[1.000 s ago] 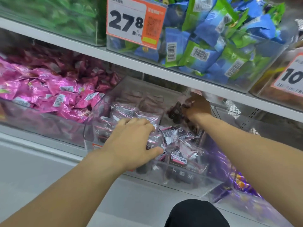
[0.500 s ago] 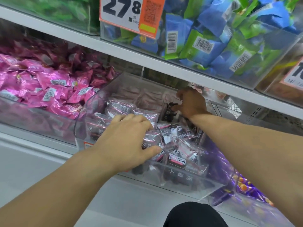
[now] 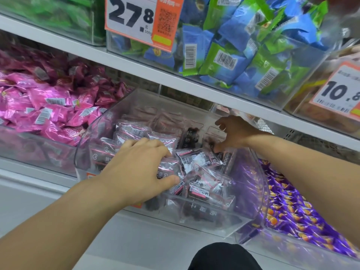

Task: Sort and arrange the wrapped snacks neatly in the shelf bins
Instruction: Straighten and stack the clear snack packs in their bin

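Observation:
A clear plastic bin (image 3: 262, 193) on the lower shelf holds several clear-wrapped snack packets (image 3: 202, 190) with dark contents and pink print. My left hand (image 3: 140, 168) lies on the packets at the bin's front left, fingers on top and thumb below, closed on one clear packet (image 3: 168, 169). My right hand (image 3: 233, 133) is at the back right of the bin with its fingers spread, the thumb tip touching a packet below it. A dark packet (image 3: 191, 136) stands upright just left of that hand, apart from it.
A bin of pink packets (image 3: 48, 114) sits to the left, and a bin of purple packets (image 3: 292, 211) to the right. The shelf above (image 3: 155, 75) carries blue and green packets (image 3: 233, 55), with price tags (image 3: 136, 20) hanging low over the reach. A dark shape (image 3: 224, 258) sits at the bottom.
My right hand let go of the dark packet, which now stands at the bin's back, and the fingers spread apart. My left hand stayed on the front packets.

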